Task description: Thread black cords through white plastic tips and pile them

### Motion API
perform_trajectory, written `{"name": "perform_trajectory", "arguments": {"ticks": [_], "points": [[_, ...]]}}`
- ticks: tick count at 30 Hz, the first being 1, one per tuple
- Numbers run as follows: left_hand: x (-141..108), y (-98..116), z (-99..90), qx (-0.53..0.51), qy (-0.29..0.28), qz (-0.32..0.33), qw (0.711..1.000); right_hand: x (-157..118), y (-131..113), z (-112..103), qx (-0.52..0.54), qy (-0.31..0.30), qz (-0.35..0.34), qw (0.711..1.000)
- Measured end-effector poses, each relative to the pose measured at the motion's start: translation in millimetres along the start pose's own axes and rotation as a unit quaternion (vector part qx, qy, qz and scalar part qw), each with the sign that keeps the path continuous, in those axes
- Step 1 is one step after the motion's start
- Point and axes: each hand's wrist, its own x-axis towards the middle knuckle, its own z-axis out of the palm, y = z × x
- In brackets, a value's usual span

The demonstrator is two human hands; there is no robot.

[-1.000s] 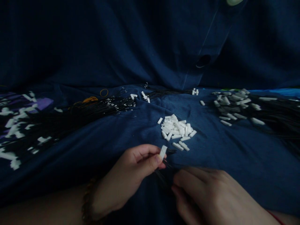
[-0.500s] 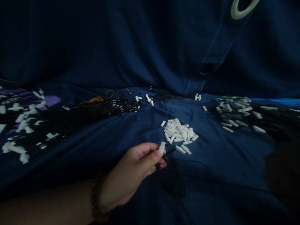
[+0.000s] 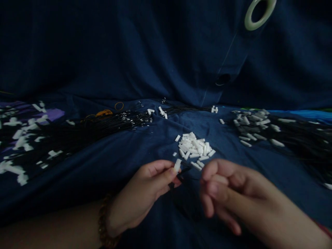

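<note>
My left hand (image 3: 146,193) pinches a small white plastic connector housing (image 3: 177,165) between thumb and forefinger, tilted upward. Dark wires (image 3: 184,170) show beside those fingertips, though it is too dark to tell how they join the housing. Just to the right, my right hand (image 3: 241,199) is closed in a pinch, thumb against forefinger; whatever it may hold is too thin or hidden to make out. Beyond both hands lies a loose pile of white connector housings (image 3: 195,146) on dark blue cloth (image 3: 145,152).
Black wire bundles (image 3: 111,122) with bare silvery ends lie at the left, near white connectors (image 3: 24,133). Another bundle with white ends (image 3: 251,119) lies at the right. An orange band (image 3: 104,113) sits behind. A pale ring (image 3: 260,14) hangs against the upright cloth.
My right hand has come into view from the right and stands near my left fingertips. My left hand keeps its hold on the connector housing. The view has shifted slightly.
</note>
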Motion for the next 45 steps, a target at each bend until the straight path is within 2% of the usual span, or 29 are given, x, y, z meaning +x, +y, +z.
{"name": "perform_trajectory", "arguments": {"ticks": [2, 4, 7, 10, 18, 25, 32, 45], "points": [[0, 0, -0.5, -0.017, -0.011, 0.001, 1.000, 4, 1, 10, 0.015, -0.002, 0.034, 0.999], [0, -1, -1.3, -0.024, -0.015, -0.003, 1.000, 5, 6, 16, -0.021, 0.035, 0.040, 0.998], [1, -1, -2.3, -0.026, -0.005, -0.010, 1.000, 2, 14, 17, -0.061, 0.080, 0.006, 0.995], [2, -1, -2.6, -0.046, 0.003, -0.019, 0.999, -1, 17, 14, -0.096, 0.096, -0.027, 0.990], [2, 1, -2.3, -0.046, -0.010, -0.023, 0.999, 2, 20, 10, -0.150, 0.099, -0.025, 0.983], [3, 0, -3.8, -0.057, -0.013, -0.014, 0.998, -1, 23, 9, -0.181, 0.102, -0.050, 0.977], [-1, 1, -2.5, -0.052, -0.002, -0.019, 0.998, -5, 18, 9, -0.261, 0.116, -0.111, 0.952], [1, -1, -1.6, 0.016, 0.008, -0.003, 1.000, -6, 11, 10, -0.287, 0.124, -0.094, 0.945]]}}
